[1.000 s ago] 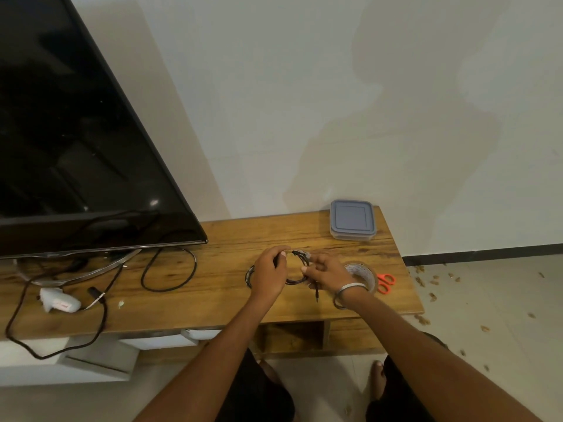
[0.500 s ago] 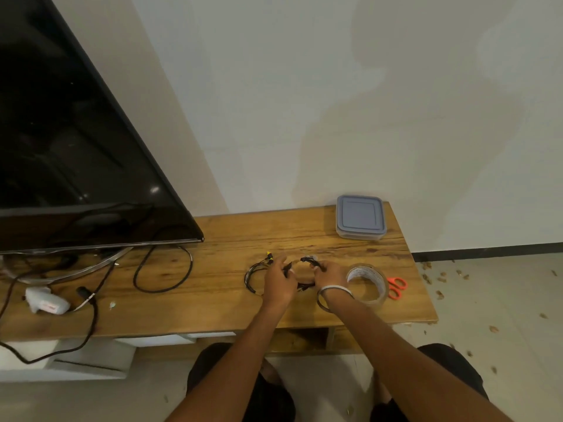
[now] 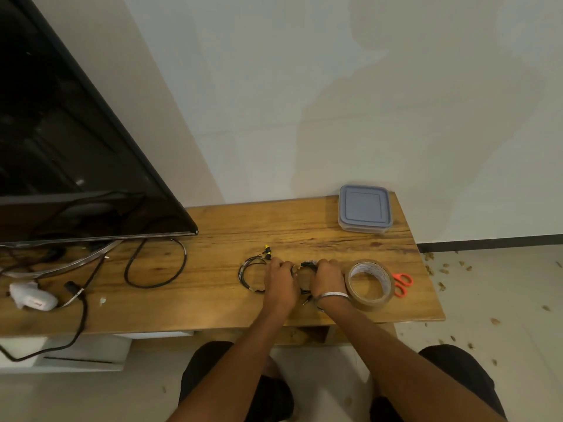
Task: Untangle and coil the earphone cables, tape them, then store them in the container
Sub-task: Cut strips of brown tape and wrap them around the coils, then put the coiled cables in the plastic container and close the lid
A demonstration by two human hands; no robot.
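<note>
Change: both hands have dropped from mid-air a second ago down onto the tabletop, the cable bundle going with them.
Left hand: the left hand [image 3: 281,284] rests on the long wooden TV bench [image 3: 213,293], fingers curled over the tangled black earphone cables [image 3: 253,269].
Right hand: the right hand [image 3: 327,278], with a silver bangle [image 3: 332,296] at the wrist, is closed on the same bundle just beside the left.
Cables: loops spill out at 9 o'clock of the left hand, a small yellow-tipped end showing at 11 o'clock; the part under the palms is hidden, so I cannot tell how tangled it is.
Tape: a roll of brown packing tape [image 3: 370,284] lies flat at 3 o'clock of the right hand, touching or nearly touching the wrist.
Scissors: small orange-handled scissors [image 3: 402,284] lie just beyond the roll, mostly hidden by it.
Container: a square clear plastic container with a grey-blue lid [image 3: 364,212] sits shut at 1 o'clock, well apart, by the wall.
Left end of bench: a black flat-screen television [image 3: 61,147], a looped black power cord [image 3: 155,263] and a white glue gun [image 3: 32,296].
Floor: dry scraps scattered to the right of the bench.
</note>
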